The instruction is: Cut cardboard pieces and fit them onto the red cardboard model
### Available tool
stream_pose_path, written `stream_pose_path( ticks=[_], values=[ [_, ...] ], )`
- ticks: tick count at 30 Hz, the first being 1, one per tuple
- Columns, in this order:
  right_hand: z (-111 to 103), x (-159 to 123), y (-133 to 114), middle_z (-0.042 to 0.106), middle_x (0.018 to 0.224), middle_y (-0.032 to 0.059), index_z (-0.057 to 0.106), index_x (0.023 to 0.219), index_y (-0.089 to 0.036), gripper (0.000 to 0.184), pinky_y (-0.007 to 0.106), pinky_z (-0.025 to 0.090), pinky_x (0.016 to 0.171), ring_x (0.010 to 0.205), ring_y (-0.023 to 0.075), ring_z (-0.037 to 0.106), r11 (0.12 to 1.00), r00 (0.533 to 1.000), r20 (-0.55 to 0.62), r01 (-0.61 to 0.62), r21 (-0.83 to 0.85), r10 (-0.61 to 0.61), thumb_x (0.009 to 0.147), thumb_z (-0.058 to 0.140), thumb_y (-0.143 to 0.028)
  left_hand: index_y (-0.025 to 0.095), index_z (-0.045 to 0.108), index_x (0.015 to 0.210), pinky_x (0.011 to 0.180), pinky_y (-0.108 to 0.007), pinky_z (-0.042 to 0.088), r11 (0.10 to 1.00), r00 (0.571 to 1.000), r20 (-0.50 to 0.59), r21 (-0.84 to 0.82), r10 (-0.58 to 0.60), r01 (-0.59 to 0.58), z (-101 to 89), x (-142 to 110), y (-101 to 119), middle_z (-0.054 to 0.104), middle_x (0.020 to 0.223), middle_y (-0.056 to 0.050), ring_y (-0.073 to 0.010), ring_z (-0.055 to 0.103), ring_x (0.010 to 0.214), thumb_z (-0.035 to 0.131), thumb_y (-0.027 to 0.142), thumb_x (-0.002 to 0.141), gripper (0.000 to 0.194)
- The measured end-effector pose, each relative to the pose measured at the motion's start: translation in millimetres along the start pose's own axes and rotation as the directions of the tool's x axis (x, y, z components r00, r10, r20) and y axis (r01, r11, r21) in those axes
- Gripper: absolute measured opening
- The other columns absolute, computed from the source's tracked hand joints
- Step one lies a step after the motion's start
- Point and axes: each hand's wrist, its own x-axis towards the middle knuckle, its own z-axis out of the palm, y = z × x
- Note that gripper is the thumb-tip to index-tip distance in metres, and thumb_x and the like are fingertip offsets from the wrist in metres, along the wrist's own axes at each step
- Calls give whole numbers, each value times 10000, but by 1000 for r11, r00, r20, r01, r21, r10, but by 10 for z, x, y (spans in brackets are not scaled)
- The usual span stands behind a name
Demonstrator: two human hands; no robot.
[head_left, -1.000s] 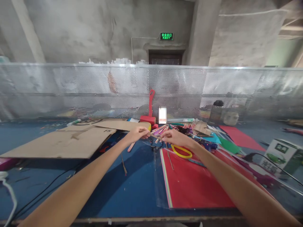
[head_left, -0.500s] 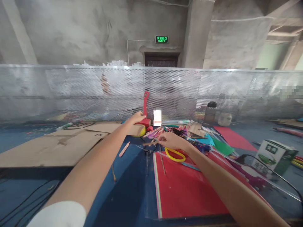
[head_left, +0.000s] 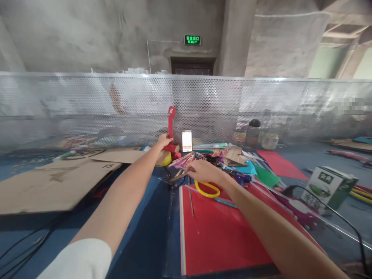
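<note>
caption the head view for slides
Left hand at a red mallet, right hand holding a thin strip over a blue table.

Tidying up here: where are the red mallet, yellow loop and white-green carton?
Red mallet (head_left: 171, 124), head view: on the handle.
Yellow loop (head_left: 209, 195), head view: on its near edge.
White-green carton (head_left: 326, 188), head view: front face.

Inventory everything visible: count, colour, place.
Table: one, blue, underneath
Exit sign: one, green, on wall
Mesh panel: one, silver, behind table
Cardboard sheets: at least two, brown, left
Paper stack: one, red-topped, front right
Loop: one, yellow, over paper stack
Box: one, white and green, right
Bottle: one, dark-lidded, back right
Jar: one, pale, beside bottle
Small clutter: uncounted, mixed, centre
Mallet: one, red, back centre
Strip: one, brown, centre
Left hand: one, at mallet
Right hand: one, holding strip
</note>
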Motion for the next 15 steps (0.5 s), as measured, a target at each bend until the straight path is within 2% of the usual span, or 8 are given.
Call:
stream_pose_path(
  ticks=[2, 5, 8, 9, 11, 15],
  values=[
    [19, 7, 19, 778, 970, 54, 779, 1009, -201, 240, 259, 444, 726, 887, 211, 699, 1000, 1000, 0, 7, 4, -7, 905, 563, -208, 138, 701, 936, 882, -352, 519, 998, 998, 6, 38, 56, -56, -100, 2, 48, 771, 968, -122, -261, 699, 927, 767, 253, 794, 195],
    [46, 31, 76, 776, 956, 44, 781, 1003, -205, 238, 259, 443, 732, 862, 202, 693, 998, 999, -32, 24, 54, -22, 894, 570, -206, 154, 688, 1034, 985, -354, 472, 983, 985, -25, 80, 171, -168, -290, -18, 206, 745, 1120, -125, -265, 667, 1069, 697, 247, 858, 200],
    [5, 51, 129, 764, 910, 43, 788, 948, -187, 228, 263, 445, 738, 829, 190, 674, 983, 994, -56, 97, 156, -89, 899, 566, -196, 161, 651, 1138, 980, -341, 472, 960, 961, -53, 97, 270, -264, -524, -144, 435, 728, 1145, -109, -244, 659, 1078, 592, 315, 940, 257],
    [-30, 50, 140, 757, 890, 45, 790, 929, -181, 231, 265, 448, 732, 814, 185, 662, 971, 992, -55, 126, 204, -117, 911, 561, -208, 165, 648, 1138, 951, -332, 484, 948, 950, -54, 103, 309, -302, -605, -233, 520, 731, 1116, -97, -239, 665, 1043, 604, 348, 933, 278],
    [-117, 33, 151, 742, 866, 48, 795, 923, -178, 256, 266, 452, 706, 780, 173, 637, 935, 986, -49, 168, 311, -161, 940, 554, -262, 161, 650, 1120, 848, -321, 509, 886, 895, -29, 159, 445, -435, -756, -505, 695, 730, 1029, -82, -228, 674, 917, 609, 404, 921, 317],
    [-258, -29, 152, 726, 914, 49, 793, 992, -181, 266, 258, 462, 677, 764, 148, 601, 840, 975, -42, 208, 501, -217, 935, 590, -344, 190, 666, 1032, 751, -298, 482, 800, 841, 101, 264, 532, -538, -932, -1330, 976, 716, 912, -31, -186, 638, 783, 607, 361, 901, 223]
  ],
)
